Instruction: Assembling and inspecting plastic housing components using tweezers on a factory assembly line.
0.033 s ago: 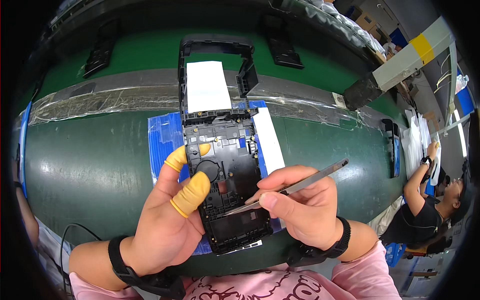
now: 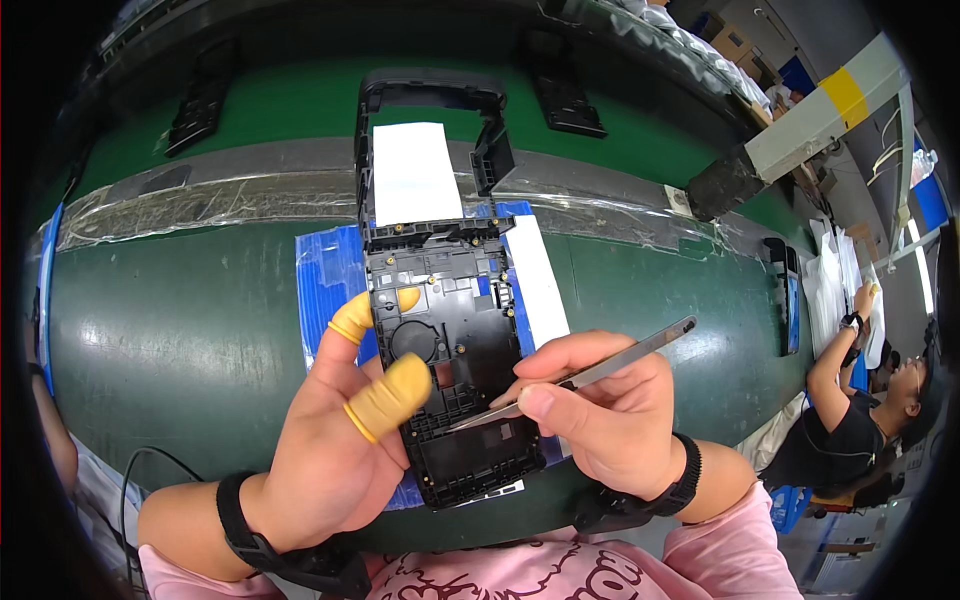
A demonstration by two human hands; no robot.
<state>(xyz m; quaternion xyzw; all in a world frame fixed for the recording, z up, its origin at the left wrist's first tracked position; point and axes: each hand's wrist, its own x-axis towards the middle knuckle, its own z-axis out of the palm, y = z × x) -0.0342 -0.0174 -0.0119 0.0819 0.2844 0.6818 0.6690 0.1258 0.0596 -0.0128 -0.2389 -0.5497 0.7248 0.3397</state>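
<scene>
A long black plastic housing (image 2: 480,350), with an open frame at its far end and small brass inserts, lies in front of me, tilted slightly. My left hand (image 2: 325,440) grips its left edge. Yellow finger cots cover my thumb and one finger; that fingertip shows through an opening in the housing, and the thumb is above its face. In my right hand (image 2: 620,425), thumb and fingers pinch metal tweezers (image 2: 630,355). Their tips point left, over or against the lower part of the housing; I cannot tell if they touch or hold anything.
Beneath the housing are a blue corrugated sheet (image 2: 325,260) and white paper (image 2: 540,285) on the green table (image 2: 180,350). More black housings (image 2: 570,95) lie on the far green strip. A post (image 2: 790,130) rises at right. Another person (image 2: 850,410) works at far right.
My left thumb has shifted slightly right and downward over the housing. The right hand and the tweezers stay in place.
</scene>
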